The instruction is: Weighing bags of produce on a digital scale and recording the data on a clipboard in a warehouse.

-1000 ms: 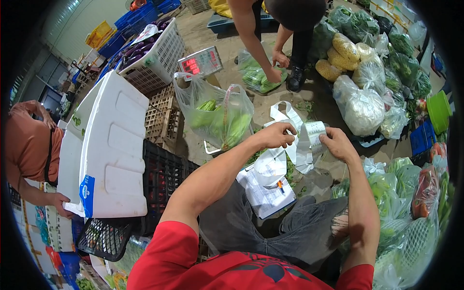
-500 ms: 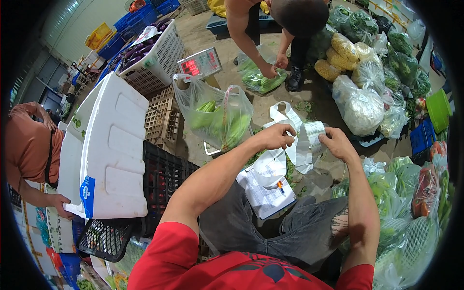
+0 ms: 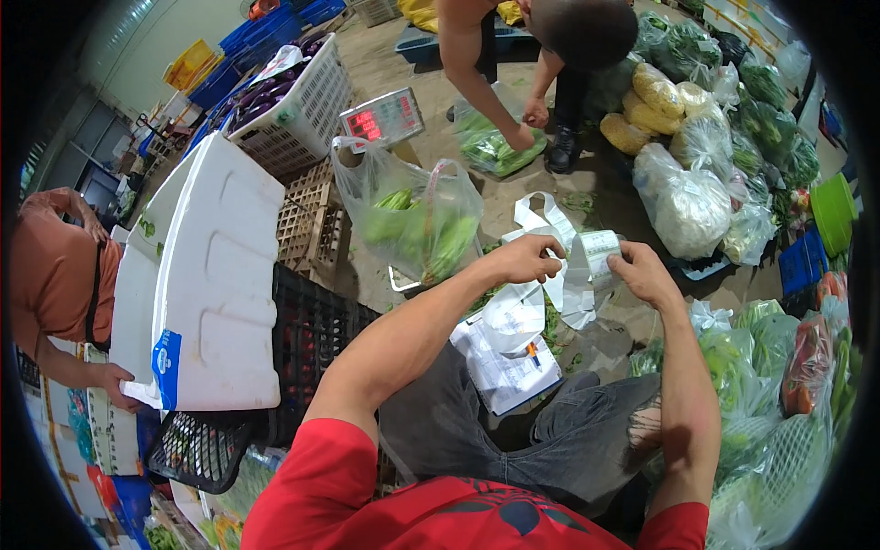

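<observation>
My right hand (image 3: 642,272) pinches the edge of a white strip of printed labels (image 3: 599,246), which curls in front of me. Close beside the strip, my left hand (image 3: 533,259) has its fingers curled together; whatever lies between them is too small to make out. Loops of the white strip hang below and behind my hands. Under them, a clipboard with papers (image 3: 500,371) and an orange pen (image 3: 533,356) rests by my legs. Left of my hands stands a clear plastic bag of green vegetables (image 3: 412,220), on a scale with a lit red display (image 3: 382,119).
Ahead, a person (image 3: 513,69) bends over a bag of greens (image 3: 498,147). Another person (image 3: 60,275) at left touches a white foam box (image 3: 225,293). A crate of eggplants (image 3: 298,110) stands behind. Bagged vegetables (image 3: 692,206) crowd the right side.
The view has shifted slightly. My hands and the label strip stay almost in place. The person ahead has moved a hand a little over the bag of greens.
</observation>
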Available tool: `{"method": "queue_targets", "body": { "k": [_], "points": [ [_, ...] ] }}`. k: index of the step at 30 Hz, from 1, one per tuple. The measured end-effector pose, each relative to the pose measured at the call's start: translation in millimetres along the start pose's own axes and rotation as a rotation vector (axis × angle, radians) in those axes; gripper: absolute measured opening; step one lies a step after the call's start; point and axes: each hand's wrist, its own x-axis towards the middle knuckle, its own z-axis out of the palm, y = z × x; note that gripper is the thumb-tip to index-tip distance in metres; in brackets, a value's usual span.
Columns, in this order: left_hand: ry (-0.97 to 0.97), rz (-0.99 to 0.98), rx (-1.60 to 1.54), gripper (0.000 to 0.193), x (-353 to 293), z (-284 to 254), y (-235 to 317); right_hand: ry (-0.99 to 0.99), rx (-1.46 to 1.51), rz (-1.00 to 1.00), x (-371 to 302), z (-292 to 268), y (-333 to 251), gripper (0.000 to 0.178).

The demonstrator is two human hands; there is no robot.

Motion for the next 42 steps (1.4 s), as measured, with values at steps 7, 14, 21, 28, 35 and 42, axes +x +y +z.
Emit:
{"method": "queue_targets", "body": {
  "k": [7, 14, 21, 28, 35, 42],
  "points": [
    [-0.002, 0.045, 0.096, 0.039, -13.2, -34.6, 11.8, 0.103, 0.149, 0.051, -3.8, -8.0, 28.6, 0.028],
    [1.293, 0.456, -0.105, 0.035, -100.1, -210.5, -18.9, 0.314, -0.206, 0.401, 26.8, -54.4, 122.3, 0.042],
    [1.652, -0.124, 0.536, 0.098, -107.8, -284.9, -110.5, 0.482, -0.425, -0.062, 119.1, 37.0, 33.0, 0.054],
    [1.541, 0.039, 0.716, 0.036, -105.2, -330.7, -133.4, 0.108, 0.329, -0.01, 241.5, 227.7, -144.8, 0.056],
    [1.223, 0.271, -0.895, 0.015, -125.4, -338.5, -79.9, -0.231, 0.888, 0.307, 294.5, 172.2, -205.3, 0.018],
    [1.137, 0.154, -0.631, 0.028, -129.7, -327.7, -78.8, -0.19, 0.774, 0.26, 317.9, 139.2, -227.7, 0.022]
  ]
}}
